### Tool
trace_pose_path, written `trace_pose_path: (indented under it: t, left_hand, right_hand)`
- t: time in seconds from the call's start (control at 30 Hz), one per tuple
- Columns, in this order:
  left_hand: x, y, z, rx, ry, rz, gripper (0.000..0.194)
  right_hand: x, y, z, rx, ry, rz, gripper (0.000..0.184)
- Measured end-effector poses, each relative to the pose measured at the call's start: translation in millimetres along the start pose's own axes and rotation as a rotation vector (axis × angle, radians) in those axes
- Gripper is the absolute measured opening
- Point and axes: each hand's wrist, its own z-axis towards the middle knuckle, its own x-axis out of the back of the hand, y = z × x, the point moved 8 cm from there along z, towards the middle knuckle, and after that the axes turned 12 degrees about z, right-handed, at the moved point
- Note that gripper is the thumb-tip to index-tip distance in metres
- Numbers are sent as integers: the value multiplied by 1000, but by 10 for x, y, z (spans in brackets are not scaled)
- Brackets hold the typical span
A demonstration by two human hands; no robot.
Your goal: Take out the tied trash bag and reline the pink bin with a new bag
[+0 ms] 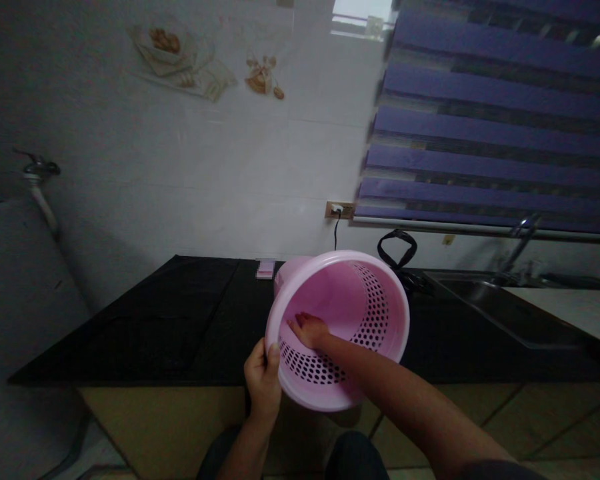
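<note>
Stretching across the background, a pale tiled wall carries a purple striped blind on the right, with a black countertop below and a metal sink set toward its right end. At the counter's front edge is the pink basket, tilted so that its mouth faces the person; whether its base rests on the counter cannot be told. The likeliest trouble is a slip: only one grip on the rim shows, so if that slackens, the basket could roll or slide off the front edge. Pressure from the right forearm over the near rim could also tip the mouth down. The right arm reaches in from the lower right, its right hand inside the basket near the left inner wall, fingers loosely spread to the left and holding nothing visible; whether it touches the wall is unclear. The left hand comes up from below and clasps the left side of the rim, thumb over the edge. Beyond the basket lie a black bag to the right and a small pink box to the left.
</note>
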Motion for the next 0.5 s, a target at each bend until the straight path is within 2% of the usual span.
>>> trace_pose_path:
  t: [0.5]
  left_hand:
    - [-16, 93, -2, -3, 10, 19, 49]
  right_hand:
    - [-64, 99, 102, 76, -43, 27, 74]
